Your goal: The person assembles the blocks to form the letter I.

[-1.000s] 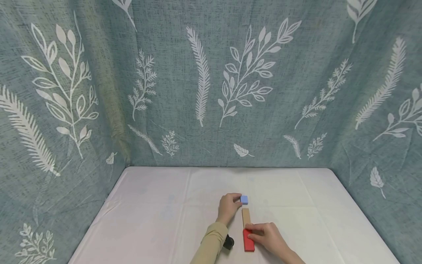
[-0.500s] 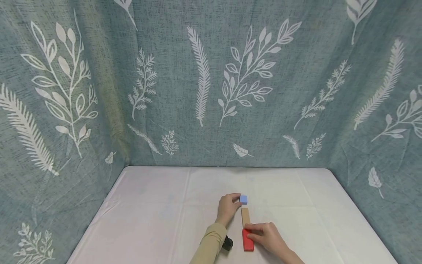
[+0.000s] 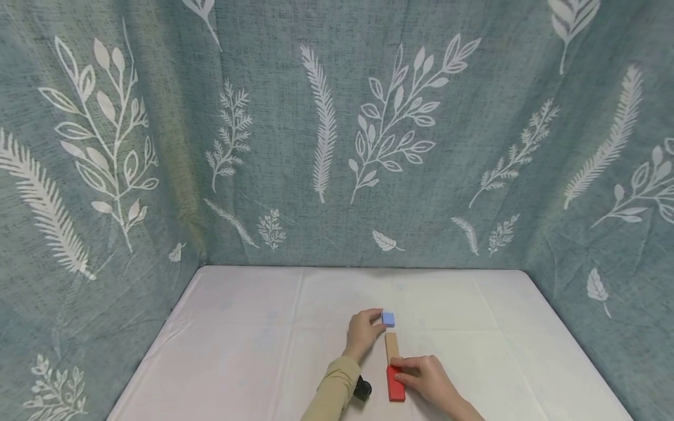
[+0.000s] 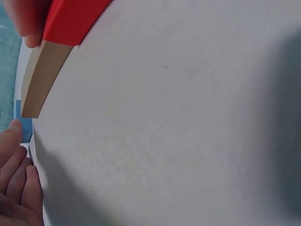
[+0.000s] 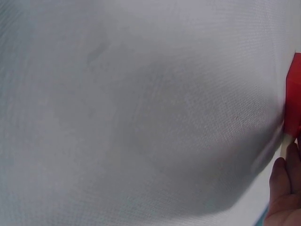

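Note:
A small blue block (image 3: 388, 320) lies on the white-covered table, its left side between the thumb and index finger of my left hand (image 3: 361, 332). Just nearer, and apart from it, is a narrow natural-wood block (image 3: 392, 346). A red block (image 3: 396, 390) continues the line toward me, end to end with the wooden one. My right hand (image 3: 429, 377) pinches the red block near this joint, coming from the right. In the left wrist view the wooden block (image 4: 47, 77) meets the red block (image 4: 77, 21). The right wrist view catches only the red block's edge (image 5: 292, 99).
The white tablecloth (image 3: 237, 351) spreads out to both sides of the blocks. A teal curtain (image 3: 284, 146) with white leaf prints encloses the back and sides. A black wrist device (image 3: 362, 388) sits by the left sleeve (image 3: 334, 386).

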Demonstrator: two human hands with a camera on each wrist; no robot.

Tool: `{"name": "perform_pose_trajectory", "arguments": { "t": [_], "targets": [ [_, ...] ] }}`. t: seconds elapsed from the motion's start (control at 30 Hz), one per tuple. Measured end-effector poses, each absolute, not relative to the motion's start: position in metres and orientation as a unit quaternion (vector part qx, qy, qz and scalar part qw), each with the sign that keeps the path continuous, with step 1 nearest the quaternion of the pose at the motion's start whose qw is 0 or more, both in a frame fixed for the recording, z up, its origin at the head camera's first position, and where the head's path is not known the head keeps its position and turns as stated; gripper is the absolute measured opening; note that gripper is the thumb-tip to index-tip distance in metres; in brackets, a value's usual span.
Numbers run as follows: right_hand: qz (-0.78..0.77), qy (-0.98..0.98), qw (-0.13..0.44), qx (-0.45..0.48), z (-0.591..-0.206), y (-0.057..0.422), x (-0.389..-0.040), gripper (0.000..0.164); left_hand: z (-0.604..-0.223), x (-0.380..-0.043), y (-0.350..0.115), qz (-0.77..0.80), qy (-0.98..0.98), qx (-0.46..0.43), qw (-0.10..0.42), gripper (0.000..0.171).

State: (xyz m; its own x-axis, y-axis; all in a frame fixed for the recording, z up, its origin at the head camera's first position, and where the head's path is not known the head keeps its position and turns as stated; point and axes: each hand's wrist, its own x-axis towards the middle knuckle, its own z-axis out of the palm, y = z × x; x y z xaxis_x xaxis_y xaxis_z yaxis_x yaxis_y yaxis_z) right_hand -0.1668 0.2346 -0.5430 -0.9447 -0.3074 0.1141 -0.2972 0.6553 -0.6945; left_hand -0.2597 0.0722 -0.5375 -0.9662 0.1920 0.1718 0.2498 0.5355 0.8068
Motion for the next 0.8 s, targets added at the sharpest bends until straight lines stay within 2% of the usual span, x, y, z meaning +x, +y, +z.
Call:
{"name": "perform_pose_trajectory", "arguments": {
  "t": [0.4,0.6,0.8],
  "targets": [
    [-0.367,0.913,0.005,-0.179,-0.537,0.233,-0.170,0.030,-0.536,-0.261,0.061,-0.526,-0.837,-0.146,0.021,0.031],
    [-0.335,0.925,0.020,-0.179,-0.535,0.235,-0.170,0.032,-0.522,-0.258,0.042,-0.557,-0.815,-0.159,-0.002,0.032],
    [-0.291,0.938,0.015,-0.188,-0.534,0.235,-0.168,0.030,-0.519,-0.258,0.018,-0.544,-0.825,-0.154,0.003,0.033]
  ]
}}
